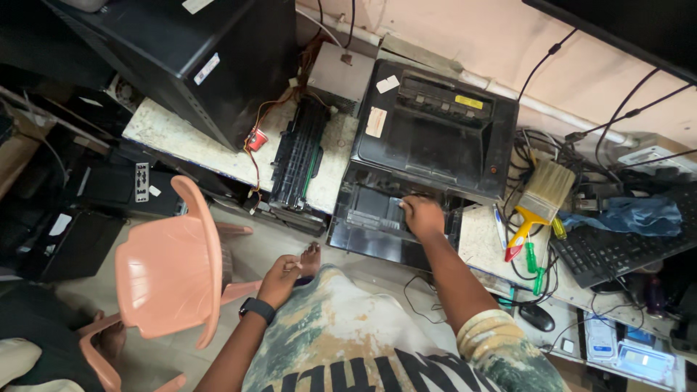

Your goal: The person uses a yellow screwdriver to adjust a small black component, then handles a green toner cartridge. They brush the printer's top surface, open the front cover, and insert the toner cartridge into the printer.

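Note:
A black laser printer point(435, 123) sits on the worn bench with its front tray point(370, 218) folded down. My right hand point(422, 215) reaches into that front opening, fingers curled on a part inside; what it grips is hidden. Low beside my knee hangs my left hand point(279, 279), with a black watch on the wrist and loosely curled fingers that hold nothing. A black toner cartridge point(298, 156) lies on the bench left of the printer.
A black computer case point(196, 58) stands at the back left with loose wires point(255, 138). A pink plastic chair point(170, 268) is at my left. Right of the printer lie a paintbrush point(541, 199), screwdrivers point(532, 258), a keyboard point(610, 250), a blue cloth point(632, 215) and a mouse point(539, 316).

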